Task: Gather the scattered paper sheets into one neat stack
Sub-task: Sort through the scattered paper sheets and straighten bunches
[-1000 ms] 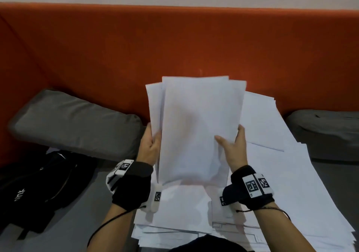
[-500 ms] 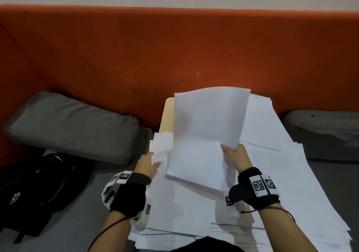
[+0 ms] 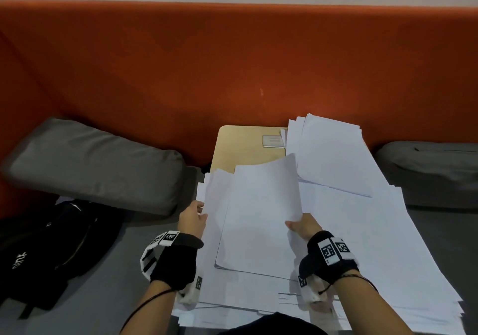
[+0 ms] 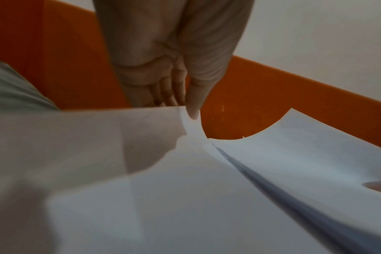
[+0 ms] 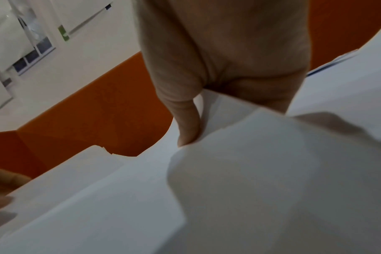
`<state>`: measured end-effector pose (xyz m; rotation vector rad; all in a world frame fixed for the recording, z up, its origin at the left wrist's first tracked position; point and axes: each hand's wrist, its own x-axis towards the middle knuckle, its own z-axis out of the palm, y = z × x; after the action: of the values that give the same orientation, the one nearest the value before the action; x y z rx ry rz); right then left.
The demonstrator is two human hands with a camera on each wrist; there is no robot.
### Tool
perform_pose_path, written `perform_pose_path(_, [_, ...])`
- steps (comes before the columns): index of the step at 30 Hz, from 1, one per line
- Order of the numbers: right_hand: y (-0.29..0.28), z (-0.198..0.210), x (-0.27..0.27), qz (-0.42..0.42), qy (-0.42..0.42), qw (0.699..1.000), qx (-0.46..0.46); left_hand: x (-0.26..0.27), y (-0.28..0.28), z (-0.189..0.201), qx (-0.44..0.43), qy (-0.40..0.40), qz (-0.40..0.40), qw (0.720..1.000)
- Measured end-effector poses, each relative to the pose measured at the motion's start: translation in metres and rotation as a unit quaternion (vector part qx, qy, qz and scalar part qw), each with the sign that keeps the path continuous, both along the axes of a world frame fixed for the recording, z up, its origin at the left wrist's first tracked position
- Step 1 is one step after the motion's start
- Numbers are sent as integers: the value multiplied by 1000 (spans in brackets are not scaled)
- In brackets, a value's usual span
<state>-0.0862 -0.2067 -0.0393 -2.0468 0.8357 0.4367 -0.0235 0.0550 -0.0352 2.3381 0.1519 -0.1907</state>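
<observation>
White paper sheets (image 3: 362, 244) lie fanned over a small wooden table (image 3: 240, 148). On them lies a bundle of sheets (image 3: 258, 218) with its far edge curled up. My left hand (image 3: 194, 218) pinches the bundle's left edge; in the left wrist view the thumb (image 4: 194, 103) lies on top of the paper (image 4: 185, 189) and the fingers go under it. My right hand (image 3: 300, 227) pinches the right edge, thumb (image 5: 188, 127) on top of the bundle (image 5: 120, 206). A smaller pile (image 3: 333, 153) lies at the far right of the table.
An orange sofa back (image 3: 232, 63) rises behind the table. A grey cushion (image 3: 90, 164) lies to the left and another (image 3: 434, 174) to the right. A black bag (image 3: 46, 252) sits at the near left on the grey seat.
The bundle was held upright in both hands a second ago. It has come down flat onto the spread sheets, and both hands have dropped with it.
</observation>
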Motion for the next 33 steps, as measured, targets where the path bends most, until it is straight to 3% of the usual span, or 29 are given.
perform_pose_path(4, [3, 2, -2, -8, 0, 1000, 4, -3, 1, -1, -35, -13, 1, 999])
perform_pose_path(13, [3, 9, 1, 8, 13, 1000, 26, 7, 10, -4, -26, 74, -39, 996])
perform_pose_path(20, [-7, 24, 2, 13, -12, 996, 90, 4, 10, -15, -201, -16, 126, 971])
perform_pose_path(22, [-9, 29, 2, 8, -21, 994, 105, 2, 8, -14, -231, -22, 136, 963])
perform_pose_path(24, [-11, 31, 1, 3, -24, 993, 115, -1, 3, -13, -251, 1, 93, 964])
perform_pose_path(28, [-11, 25, -1, 27, -4, 995, 95, -3, -5, -14, -207, 56, 2, 977])
perform_pose_path(33, [-6, 24, 8, 30, -11, 995, 91, 3, -5, -8, -87, 2, 19, 996])
